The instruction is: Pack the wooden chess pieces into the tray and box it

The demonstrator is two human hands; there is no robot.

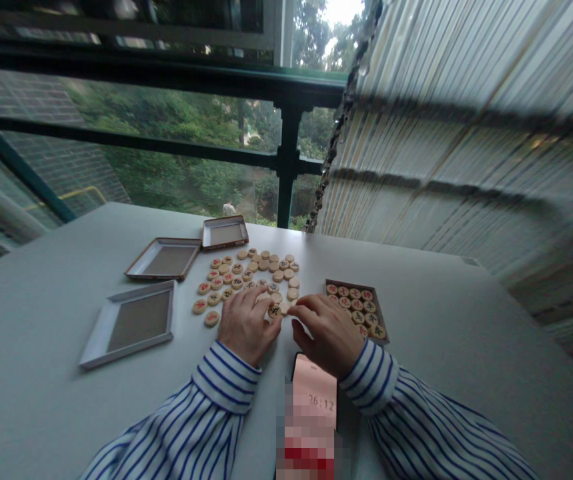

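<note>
Two hands are seen low in the middle of a pale table. The left hand is laid palm down at the near edge of a group of round wooden game pieces, with its fingers bent over the nearest ones. One piece with a dark mark lies right between the two hands, touching the left fingertips. The right hand is curled, and its fingertips are pointed at that same piece. It cannot be told whether the piece is pinched or only touched by either hand.

The loose pieces are spread out at 12 o'clock from the hands. A small box with pieces in rows is found at 2 o'clock from the right hand, partly covered by it. Three flat box trays are set on the table: a white one at 9 o'clock from the left hand, a brown-edged one at 10 o'clock, and a smaller one at 12 o'clock, past the pieces. A phone with a pink screen is laid at 6 o'clock, just under the right wrist. Striped blue and white sleeves are worn on both arms.
</note>
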